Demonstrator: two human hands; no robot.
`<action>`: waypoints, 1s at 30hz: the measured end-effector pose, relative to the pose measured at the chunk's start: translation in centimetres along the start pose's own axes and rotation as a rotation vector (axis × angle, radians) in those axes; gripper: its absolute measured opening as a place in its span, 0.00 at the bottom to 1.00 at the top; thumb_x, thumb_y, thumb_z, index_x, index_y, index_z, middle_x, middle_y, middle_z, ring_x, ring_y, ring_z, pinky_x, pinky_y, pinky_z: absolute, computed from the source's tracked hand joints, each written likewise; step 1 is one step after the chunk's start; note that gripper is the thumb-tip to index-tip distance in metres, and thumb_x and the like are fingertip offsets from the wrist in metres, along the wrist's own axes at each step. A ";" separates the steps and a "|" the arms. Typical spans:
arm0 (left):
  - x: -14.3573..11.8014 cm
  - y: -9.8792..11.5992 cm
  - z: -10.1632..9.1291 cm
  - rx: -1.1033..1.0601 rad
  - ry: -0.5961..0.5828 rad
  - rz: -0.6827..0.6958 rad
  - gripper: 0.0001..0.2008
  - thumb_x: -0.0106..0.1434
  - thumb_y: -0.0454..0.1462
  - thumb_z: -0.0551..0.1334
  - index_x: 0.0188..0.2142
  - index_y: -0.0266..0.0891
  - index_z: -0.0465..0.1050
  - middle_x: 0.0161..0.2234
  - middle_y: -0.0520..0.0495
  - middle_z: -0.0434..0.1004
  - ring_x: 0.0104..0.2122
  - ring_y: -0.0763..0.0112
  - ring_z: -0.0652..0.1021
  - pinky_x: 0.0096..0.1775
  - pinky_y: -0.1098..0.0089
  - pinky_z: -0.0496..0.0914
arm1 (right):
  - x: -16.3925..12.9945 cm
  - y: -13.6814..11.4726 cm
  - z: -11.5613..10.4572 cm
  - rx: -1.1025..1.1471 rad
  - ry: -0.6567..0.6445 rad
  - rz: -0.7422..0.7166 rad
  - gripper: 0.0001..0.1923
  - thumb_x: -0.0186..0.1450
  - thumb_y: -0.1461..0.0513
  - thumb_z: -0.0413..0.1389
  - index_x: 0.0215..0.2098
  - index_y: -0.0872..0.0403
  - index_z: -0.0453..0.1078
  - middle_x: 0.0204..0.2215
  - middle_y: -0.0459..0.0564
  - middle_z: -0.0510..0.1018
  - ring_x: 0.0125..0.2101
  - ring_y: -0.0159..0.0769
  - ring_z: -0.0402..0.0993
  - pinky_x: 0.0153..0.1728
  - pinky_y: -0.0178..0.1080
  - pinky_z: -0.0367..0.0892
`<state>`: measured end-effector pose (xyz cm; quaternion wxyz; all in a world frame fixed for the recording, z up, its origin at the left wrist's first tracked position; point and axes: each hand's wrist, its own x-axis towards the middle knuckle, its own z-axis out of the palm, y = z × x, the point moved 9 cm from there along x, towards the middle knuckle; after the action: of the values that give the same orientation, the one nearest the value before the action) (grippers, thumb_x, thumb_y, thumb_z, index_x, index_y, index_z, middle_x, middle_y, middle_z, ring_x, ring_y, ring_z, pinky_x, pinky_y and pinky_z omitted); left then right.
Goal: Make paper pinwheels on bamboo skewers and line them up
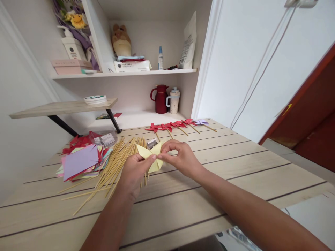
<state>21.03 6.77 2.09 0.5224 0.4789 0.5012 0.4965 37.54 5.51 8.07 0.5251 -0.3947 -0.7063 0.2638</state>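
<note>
A pale yellow paper pinwheel (157, 165) is held up over the table between both my hands. My left hand (134, 170) pinches it from the left, the thumb near its middle. From the right, my right hand (180, 157) grips it with thumb and forefinger close to the centre. Whether a small pin sits between the fingertips, I cannot make out. Just behind and left of the pinwheel lies a loose pile of thin wooden sticks (117, 164). A small grey container (151, 143) shows partly behind the paper.
Red pinwheels (178, 124) on sticks and a lilac pinwheel (202, 122) lie in a row at the table's back. Coloured paper sheets (80, 162) are stacked at left, near a raised wooden stand (65, 107). A red jug (161, 99) and a cup (174, 101) stand behind.
</note>
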 end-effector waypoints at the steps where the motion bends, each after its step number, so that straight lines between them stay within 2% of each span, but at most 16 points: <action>1: 0.0 0.0 0.0 -0.013 0.004 -0.006 0.20 0.47 0.45 0.75 0.33 0.32 0.81 0.29 0.44 0.82 0.29 0.66 0.78 0.35 0.68 0.70 | 0.0 0.1 -0.1 0.015 0.010 0.014 0.12 0.60 0.59 0.66 0.24 0.53 0.70 0.29 0.46 0.77 0.34 0.36 0.73 0.39 0.40 0.65; 5: -0.1 0.1 -0.3 -0.125 0.023 -0.039 0.19 0.46 0.43 0.76 0.34 0.32 0.81 0.28 0.42 0.82 0.27 0.67 0.79 0.32 0.69 0.71 | 0.1 1.1 -1.6 0.175 0.145 0.102 0.13 0.66 0.52 0.59 0.30 0.51 0.71 0.29 0.45 0.74 0.32 0.35 0.70 0.37 0.39 0.65; 9: -0.3 0.6 0.0 -0.185 -0.007 -0.029 0.20 0.44 0.42 0.77 0.33 0.31 0.82 0.29 0.41 0.83 0.29 0.65 0.80 0.33 0.69 0.72 | 0.2 3.3 -2.5 0.356 0.255 0.244 0.16 0.66 0.48 0.58 0.44 0.48 0.69 0.40 0.47 0.77 0.39 0.37 0.74 0.42 0.42 0.66; 12: -0.4 0.6 0.2 -0.193 -0.018 -0.034 0.21 0.43 0.42 0.77 0.34 0.32 0.82 0.30 0.41 0.83 0.31 0.63 0.81 0.35 0.68 0.73 | 0.0 4.9 -1.6 0.453 0.202 0.396 0.20 0.64 0.45 0.59 0.47 0.47 0.67 0.45 0.49 0.77 0.44 0.40 0.75 0.45 0.44 0.66; 14: -0.4 0.6 0.3 -0.195 -0.023 -0.041 0.21 0.44 0.43 0.77 0.35 0.32 0.82 0.30 0.41 0.83 0.30 0.63 0.81 0.35 0.67 0.73 | 0.0 4.9 -0.6 0.499 0.125 0.420 0.20 0.60 0.47 0.64 0.44 0.48 0.67 0.42 0.48 0.78 0.44 0.40 0.75 0.45 0.43 0.66; 18: -0.4 0.6 0.3 -0.192 -0.021 -0.043 0.20 0.44 0.42 0.77 0.33 0.32 0.81 0.29 0.42 0.83 0.29 0.65 0.80 0.33 0.69 0.72 | 0.0 4.0 0.7 0.565 0.056 0.356 0.20 0.51 0.57 0.72 0.36 0.50 0.70 0.33 0.44 0.76 0.37 0.35 0.73 0.40 0.39 0.67; 21: -0.3 0.7 0.3 -0.187 -0.025 -0.029 0.20 0.44 0.42 0.77 0.35 0.31 0.82 0.30 0.41 0.83 0.32 0.63 0.81 0.33 0.70 0.72 | 0.0 3.5 0.9 0.568 0.053 0.303 0.16 0.52 0.58 0.70 0.35 0.51 0.72 0.33 0.44 0.77 0.33 0.33 0.72 0.37 0.38 0.67; 24: -0.3 0.5 0.3 -0.174 -0.030 -0.032 0.21 0.45 0.42 0.77 0.36 0.31 0.82 0.30 0.41 0.83 0.31 0.64 0.81 0.34 0.70 0.71 | 0.1 3.0 0.7 0.481 0.046 0.250 0.10 0.55 0.58 0.68 0.34 0.51 0.76 0.32 0.45 0.77 0.33 0.34 0.71 0.37 0.39 0.66; 30: -0.2 0.3 0.2 -0.164 -0.031 -0.022 0.20 0.46 0.43 0.76 0.35 0.32 0.81 0.32 0.41 0.83 0.31 0.65 0.80 0.36 0.68 0.72 | 0.1 1.3 0.7 0.321 -0.034 0.089 0.09 0.60 0.57 0.66 0.39 0.47 0.80 0.42 0.49 0.78 0.41 0.37 0.72 0.42 0.42 0.67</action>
<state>21.22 6.62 2.40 0.5731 0.4367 0.4557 0.5226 37.20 6.34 6.85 0.5572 -0.3322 -0.6458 0.4027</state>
